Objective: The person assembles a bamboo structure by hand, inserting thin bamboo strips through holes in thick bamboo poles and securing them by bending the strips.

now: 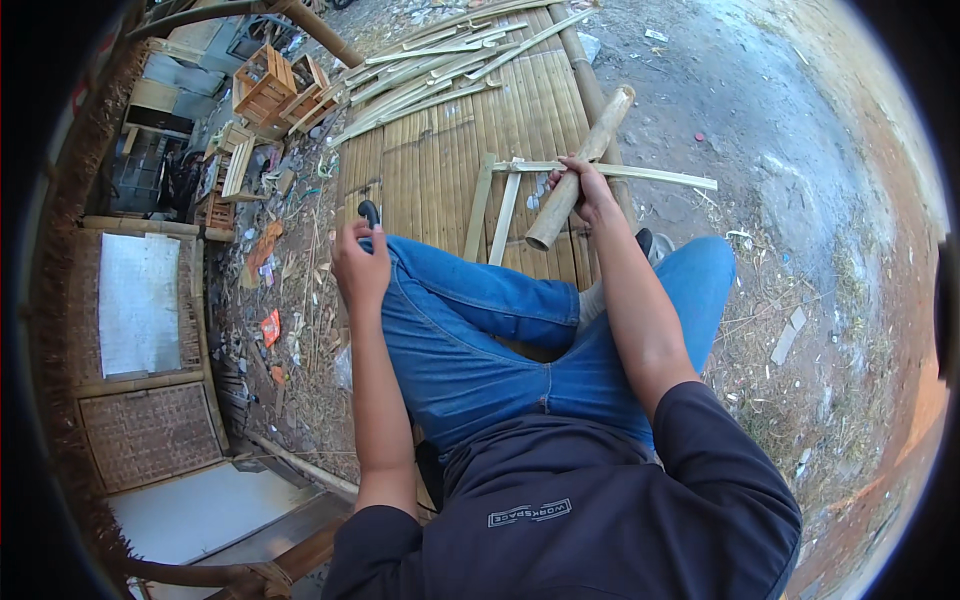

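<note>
My right hand (592,188) is wrapped round the middle of a short, thick bamboo tube (553,216), held slantwise above the bamboo platform with its open end toward me. A pale bamboo strip (665,178) passes crosswise under the tube, by my fingers. Its left end meets two more strips (478,210) lying lengthwise on the platform. Near my left knee, my left hand (362,262) is closed on a black handle (369,213), whose rounded end juts out past the fingers. The rest of that tool is hidden.
I sit on a slatted bamboo platform (420,165). Many split bamboo strips (440,62) are heaped at its far end. Wooden crates (264,85) stand on the littered ground at far left. A woven-panel wall (150,430) rises at left; bare ground (760,130) spreads to the right.
</note>
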`<state>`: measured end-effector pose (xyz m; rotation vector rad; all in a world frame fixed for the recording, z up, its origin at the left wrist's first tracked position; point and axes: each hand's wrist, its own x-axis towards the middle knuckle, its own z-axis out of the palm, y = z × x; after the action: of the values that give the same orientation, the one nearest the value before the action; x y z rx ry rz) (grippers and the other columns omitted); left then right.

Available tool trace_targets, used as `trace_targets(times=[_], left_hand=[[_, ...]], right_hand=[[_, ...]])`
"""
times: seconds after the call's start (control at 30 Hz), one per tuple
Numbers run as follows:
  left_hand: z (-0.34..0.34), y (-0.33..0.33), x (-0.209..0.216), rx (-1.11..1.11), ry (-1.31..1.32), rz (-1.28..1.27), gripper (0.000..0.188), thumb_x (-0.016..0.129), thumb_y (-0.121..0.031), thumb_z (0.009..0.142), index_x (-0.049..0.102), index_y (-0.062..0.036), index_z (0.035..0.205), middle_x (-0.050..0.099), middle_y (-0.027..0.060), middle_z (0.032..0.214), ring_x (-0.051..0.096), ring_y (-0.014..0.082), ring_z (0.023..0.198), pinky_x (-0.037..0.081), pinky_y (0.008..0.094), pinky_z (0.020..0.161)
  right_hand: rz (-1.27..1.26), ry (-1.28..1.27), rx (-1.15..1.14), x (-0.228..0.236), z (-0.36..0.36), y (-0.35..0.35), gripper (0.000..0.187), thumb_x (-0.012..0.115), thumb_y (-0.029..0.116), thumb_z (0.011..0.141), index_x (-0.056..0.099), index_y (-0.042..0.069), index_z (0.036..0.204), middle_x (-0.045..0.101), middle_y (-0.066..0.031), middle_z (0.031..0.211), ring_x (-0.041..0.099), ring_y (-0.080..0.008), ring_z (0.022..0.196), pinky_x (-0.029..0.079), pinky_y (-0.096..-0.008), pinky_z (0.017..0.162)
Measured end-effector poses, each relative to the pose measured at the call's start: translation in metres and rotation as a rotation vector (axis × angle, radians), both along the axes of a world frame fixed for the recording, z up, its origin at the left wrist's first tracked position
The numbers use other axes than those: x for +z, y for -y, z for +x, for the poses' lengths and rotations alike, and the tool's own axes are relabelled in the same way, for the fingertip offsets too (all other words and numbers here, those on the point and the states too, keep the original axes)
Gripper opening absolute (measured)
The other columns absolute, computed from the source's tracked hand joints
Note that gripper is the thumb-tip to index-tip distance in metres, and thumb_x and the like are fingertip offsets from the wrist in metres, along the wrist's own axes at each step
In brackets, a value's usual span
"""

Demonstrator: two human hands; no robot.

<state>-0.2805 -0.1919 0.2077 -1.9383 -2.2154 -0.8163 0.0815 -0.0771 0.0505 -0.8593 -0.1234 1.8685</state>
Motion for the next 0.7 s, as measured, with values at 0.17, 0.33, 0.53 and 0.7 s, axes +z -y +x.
trace_targets(times=[0.17,0.33,0.53,0.7], left_hand=[[0.122,-0.044,-0.086,-0.240,0.054,-0.618,0.064,0.069,-0.035,0.094,0.046,-0.0051,0.145,0.045,0.0199,0.151,0.042,0.0398,0.140,0.036,0.0576,0.115],[0.157,-0.068,-0.158,-0.215,-0.236,-0.672,0.090,0.063,-0.047,0.097,0.018,-0.0076,0.164,0.015,0.0194,0.170,0.011,0.0405,0.157,0.017,0.0701,0.120],[0.156,-0.090,-0.195,-0.117,-0.228,-0.691,0.086,0.041,-0.059,0.103,0.008,-0.0121,0.167,-0.007,0.0097,0.175,-0.004,0.0384,0.160,0.009,0.0699,0.123],[0.155,-0.089,-0.201,-0.114,-0.212,-0.718,0.081,0.035,-0.061,0.104,0.010,-0.0162,0.167,-0.012,0.0066,0.174,-0.011,0.0367,0.159,0.006,0.0720,0.122]], right_hand=[[0.032,0.157,0.060,0.040,0.031,-0.006,0.042,0.071,0.019,0.095,0.048,-0.008,0.118,0.070,-0.0214,0.108,0.062,-0.0141,0.063,0.058,-0.0316,0.064],[0.287,1.196,0.296,0.060,0.042,0.013,0.057,0.080,0.031,0.090,0.050,-0.006,0.122,0.067,-0.0158,0.093,0.069,-0.0223,0.069,0.059,-0.0361,0.063],[0.682,1.780,0.663,0.078,0.045,0.013,0.074,0.076,0.045,0.088,0.046,0.006,0.143,0.073,-0.0259,0.106,0.071,-0.0439,0.099,0.056,-0.0512,0.084],[0.979,2.076,0.971,0.111,0.073,-0.005,0.071,0.073,0.042,0.092,0.040,0.023,0.153,0.074,-0.0204,0.103,0.072,-0.0420,0.091,0.057,-0.0528,0.077]])
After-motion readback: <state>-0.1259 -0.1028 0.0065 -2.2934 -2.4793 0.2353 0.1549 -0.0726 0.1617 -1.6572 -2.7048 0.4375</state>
